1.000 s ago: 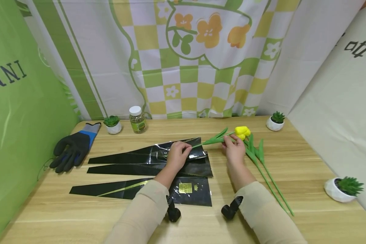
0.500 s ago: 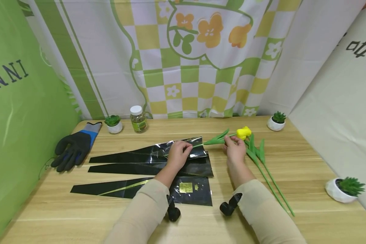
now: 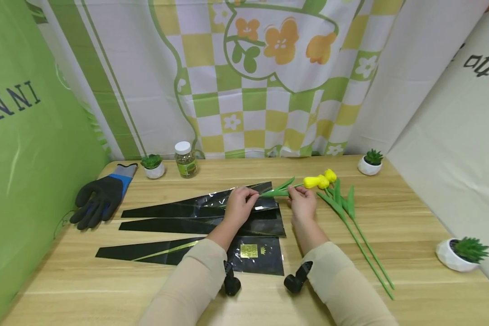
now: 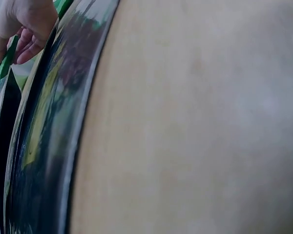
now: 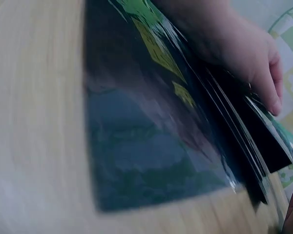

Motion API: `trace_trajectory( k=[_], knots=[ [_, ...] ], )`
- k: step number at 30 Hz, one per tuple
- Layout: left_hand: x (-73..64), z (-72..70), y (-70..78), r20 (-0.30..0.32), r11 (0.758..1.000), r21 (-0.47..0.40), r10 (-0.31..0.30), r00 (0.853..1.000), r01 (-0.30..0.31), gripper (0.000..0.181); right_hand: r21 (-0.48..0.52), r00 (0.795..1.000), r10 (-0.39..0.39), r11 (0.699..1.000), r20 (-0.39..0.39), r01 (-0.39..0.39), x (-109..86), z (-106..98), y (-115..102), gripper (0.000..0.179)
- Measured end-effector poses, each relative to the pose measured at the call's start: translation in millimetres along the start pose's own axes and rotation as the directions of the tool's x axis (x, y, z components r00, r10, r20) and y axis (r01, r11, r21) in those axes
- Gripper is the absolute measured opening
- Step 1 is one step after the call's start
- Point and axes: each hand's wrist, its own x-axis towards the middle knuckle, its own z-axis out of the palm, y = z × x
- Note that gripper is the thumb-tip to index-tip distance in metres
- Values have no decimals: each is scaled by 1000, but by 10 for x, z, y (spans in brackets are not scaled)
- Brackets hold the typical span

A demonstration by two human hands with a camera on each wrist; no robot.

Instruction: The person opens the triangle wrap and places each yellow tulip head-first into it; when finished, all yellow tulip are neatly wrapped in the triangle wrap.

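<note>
A yellow artificial tulip (image 3: 311,182) lies sideways, its stem end and part of its green leaves inside the mouth of the top black flower sleeve (image 3: 187,204). My right hand (image 3: 303,204) pinches this tulip just below its head, by stem and leaf. At the sleeve's mouth, my left hand (image 3: 240,206) grips the sleeve's edge with thumb and fingers; its exact hold on film or stem is partly hidden. The right wrist view shows the left hand (image 5: 249,53) curled over the sleeve. Green leaf shows beneath the right hand (image 4: 28,27) in the left wrist view.
More black sleeves (image 3: 261,260) with gold print lie nearer the front. Two other tulips (image 3: 366,244) rest at the right. Around the table stand a lidded jar (image 3: 185,160), a dark work glove (image 3: 102,197) and small potted plants (image 3: 458,253).
My right hand has moved left with the tulip, pushing its stem and leaves farther into the sleeve. The left hand has stayed at the sleeve's mouth. The resting tulips have shifted slightly.
</note>
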Motion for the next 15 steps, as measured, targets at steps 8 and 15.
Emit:
trace_trajectory(
  k=[8, 15],
  knots=[
    [8, -3, 16, 20, 999, -7, -35, 999, 35, 18, 27, 1000, 1, 1000, 14, -2, -17, 82, 70, 21],
    [5, 2, 5, 20, 999, 7, -34, 999, 34, 17, 76, 998, 35, 996, 46, -39, -10, 50, 51, 40]
  ],
)
